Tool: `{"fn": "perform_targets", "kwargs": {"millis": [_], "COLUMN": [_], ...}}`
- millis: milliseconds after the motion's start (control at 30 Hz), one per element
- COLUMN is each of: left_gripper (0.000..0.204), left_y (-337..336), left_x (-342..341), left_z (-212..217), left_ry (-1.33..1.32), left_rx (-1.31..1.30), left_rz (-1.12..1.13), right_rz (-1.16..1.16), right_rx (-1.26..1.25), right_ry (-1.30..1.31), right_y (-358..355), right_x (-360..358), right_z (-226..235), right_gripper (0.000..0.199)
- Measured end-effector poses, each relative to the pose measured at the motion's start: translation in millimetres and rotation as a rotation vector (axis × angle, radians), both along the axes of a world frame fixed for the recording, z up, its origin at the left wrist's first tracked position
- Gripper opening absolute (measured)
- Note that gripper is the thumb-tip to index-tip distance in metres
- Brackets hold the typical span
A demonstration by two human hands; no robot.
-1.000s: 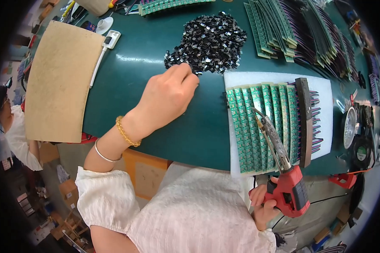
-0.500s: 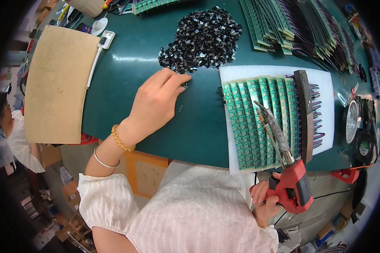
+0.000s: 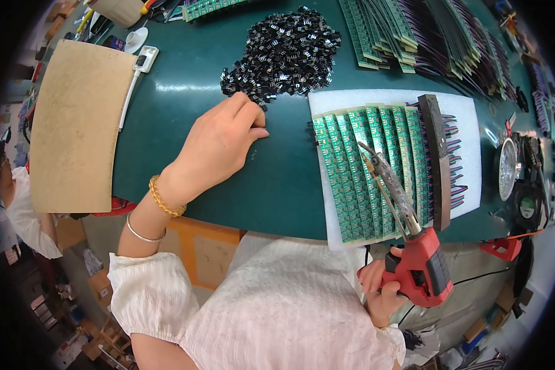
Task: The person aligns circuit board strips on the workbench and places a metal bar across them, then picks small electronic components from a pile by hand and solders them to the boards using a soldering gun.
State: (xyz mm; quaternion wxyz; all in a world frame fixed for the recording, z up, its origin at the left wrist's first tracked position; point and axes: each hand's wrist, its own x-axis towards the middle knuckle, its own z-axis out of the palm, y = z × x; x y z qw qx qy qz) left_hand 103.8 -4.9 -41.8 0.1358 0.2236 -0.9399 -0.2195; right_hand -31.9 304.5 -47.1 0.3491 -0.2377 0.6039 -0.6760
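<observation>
My left hand [image 3: 219, 145] rests at the near edge of a pile of small black connectors with metal pins [image 3: 293, 52]. Its fingers are curled together, and whatever they pinch is hidden. Low on the right, my right hand [image 3: 379, 287] grips a red soldering gun [image 3: 424, 268] by its handle. The gun's metal tip and a thin feed tube point up and left, over a row of green circuit board strips [image 3: 345, 176]. These strips lie side by side on a white foam sheet [image 3: 467, 123]. A dark bar [image 3: 436, 160] lies across their right side, with coloured wires beyond it.
A brown board [image 3: 74, 129] covers the table's left side, beside a white stick-like device [image 3: 145, 58]. More wired strips [image 3: 376, 37] are stacked at the far right. A metal dish [image 3: 507, 169] and a wire spool [image 3: 528, 206] stand at the right edge. Another person [image 3: 28, 209] is at far left.
The whole view has shifted slightly. My left fingers have curled in more, and the small black piece seen at their tips no longer shows. My right hand keeps holding the soldering gun.
</observation>
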Motion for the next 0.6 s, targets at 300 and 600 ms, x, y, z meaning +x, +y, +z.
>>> {"fn": "perform_targets", "kwargs": {"millis": [300, 600], "left_gripper": [0.013, 0.009], "left_y": [12.5, 15.0], "left_x": [-4.5, 2.9], "left_z": [-17.1, -10.7], "left_ry": [0.067, 0.226], "left_rx": [-0.289, -0.029], "left_rz": [0.063, 0.139], "right_rz": [0.019, 0.068], "right_rx": [-0.026, 0.017], "right_ry": [0.041, 0.03], "right_y": [-3.0, -10.7], "right_x": [-0.6, -1.4], "right_z": [0.6, 9.0], "right_gripper": [0.069, 0.066]}}
